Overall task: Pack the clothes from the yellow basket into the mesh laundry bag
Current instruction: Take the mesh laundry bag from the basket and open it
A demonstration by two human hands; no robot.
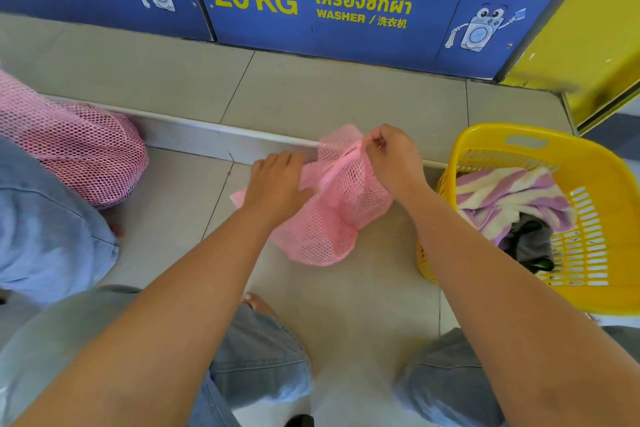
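A pink mesh laundry bag point(332, 218) lies on the tiled floor in front of me. My left hand point(277, 184) grips its left side near the pink zipper band. My right hand point(391, 152) pinches the top end of that band, at the bag's upper edge. To the right stands the yellow basket point(595, 288) with a purple-and-white striped cloth point(509, 194) on top and dark grey and green clothes point(530, 246) under it.
A second pink mesh bag point(79, 152), filled, lies at the left against a low step point(194, 133). Blue washer panels point(346, 7) line the back. Another person's denim-clad leg point(45, 225) is at the left; my own knees are at the bottom.
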